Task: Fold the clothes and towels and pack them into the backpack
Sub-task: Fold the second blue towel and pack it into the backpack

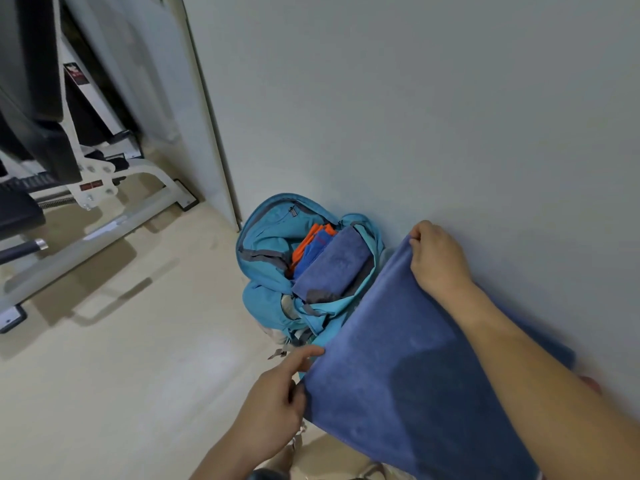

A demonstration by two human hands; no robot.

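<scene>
Fingers, right hand (440,261): curled and clamped on the upper corner of the blue towel (415,375), close against the wall (415,98).
Fingers, left hand (273,407): forefinger stretched along the towel's near-left corner; thumb and remaining fingers curled in, pinching that edge.
Blue towel: stretched between both hands in front of the person. Its upper edge runs slantwise from corner to corner and overlaps the backpack's near side.
Backpack (263,289): teal, standing on the floor (121,375), propped against the wall, main compartment unzipped and gaping.
Contents: a folded towel (332,265) lies uppermost, with an orange-and-blue garment (311,242) just beside it, toward the back panel.
Open room: floor runs from the backpack's left side to the exercise machine (86,174), which stands well apart; the wall is tight on the right.
Writing: a red label (90,186) on the machine's frame and a dark sticker (78,74) higher up are both too blurred to read. The backpack's zip pull (293,212) is too small to read.
</scene>
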